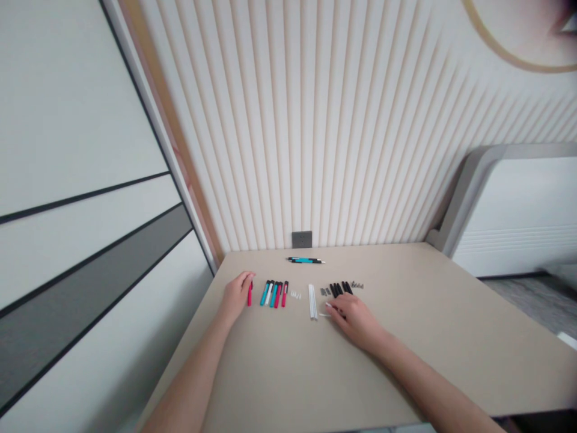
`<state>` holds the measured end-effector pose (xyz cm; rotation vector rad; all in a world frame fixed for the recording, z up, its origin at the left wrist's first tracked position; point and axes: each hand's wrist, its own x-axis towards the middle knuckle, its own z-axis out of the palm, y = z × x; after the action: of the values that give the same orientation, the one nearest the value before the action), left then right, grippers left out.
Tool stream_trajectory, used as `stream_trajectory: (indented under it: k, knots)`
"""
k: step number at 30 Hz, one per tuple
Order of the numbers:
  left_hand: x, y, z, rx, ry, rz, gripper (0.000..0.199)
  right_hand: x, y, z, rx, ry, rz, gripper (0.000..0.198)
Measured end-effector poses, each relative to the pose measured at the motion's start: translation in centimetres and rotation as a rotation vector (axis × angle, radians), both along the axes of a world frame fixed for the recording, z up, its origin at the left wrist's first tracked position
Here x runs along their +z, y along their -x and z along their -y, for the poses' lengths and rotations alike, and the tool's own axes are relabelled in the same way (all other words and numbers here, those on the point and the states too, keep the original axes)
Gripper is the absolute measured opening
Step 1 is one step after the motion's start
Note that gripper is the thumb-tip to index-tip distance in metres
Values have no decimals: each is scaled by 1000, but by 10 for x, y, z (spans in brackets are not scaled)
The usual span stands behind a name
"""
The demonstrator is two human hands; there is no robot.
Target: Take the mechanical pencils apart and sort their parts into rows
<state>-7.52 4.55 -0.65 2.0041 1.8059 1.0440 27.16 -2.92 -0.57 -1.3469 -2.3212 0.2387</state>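
My left hand (235, 295) is closed at the table's left side, its fingers on a red pen barrel (249, 296) with a dark upper end. To its right lies a row of several pen barrels (271, 294) in blue, white and red with black clips. My right hand (354, 316) is closed with fingertips pinched around a thin white pen refill (323, 314), mostly hidden by the hand. Just left of that hand are long white refills (312, 302) side by side. Several black pen pieces (340, 289) lie beyond its knuckles, partly covered.
Small white parts (296, 295) sit between barrels and refills. Small grey pieces (325, 291) and metallic bits (357, 285) flank the black pieces. Two assembled pens (306, 260) lie near the wall. A beige table (270, 373) meets a ribbed wall with a dark socket (302, 239).
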Motion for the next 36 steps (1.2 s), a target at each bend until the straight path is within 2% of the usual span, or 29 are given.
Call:
stream_trajectory:
  k: [5,9,13,17,27,36]
  knots:
    - [-10,-4,-4,-76,64,68,33,7,20,-7,-86,-84,120,39]
    - [-13,-7,-6,-93,95,56,27,19,43,-20,-87,-70,229,37]
    - [-13,-10,-7,-88,74,-10,25,26,65,-35,-78,-35,391,31]
    - [-15,-12,-9,-49,28,-167,25,24,79,-45,-73,-54,479,29]
    - [-19,-17,-8,-21,7,-265,22,15,85,-46,-22,-59,563,30]
    - [-14,-18,-4,-29,23,-301,27,26,79,-40,-62,-31,513,30]
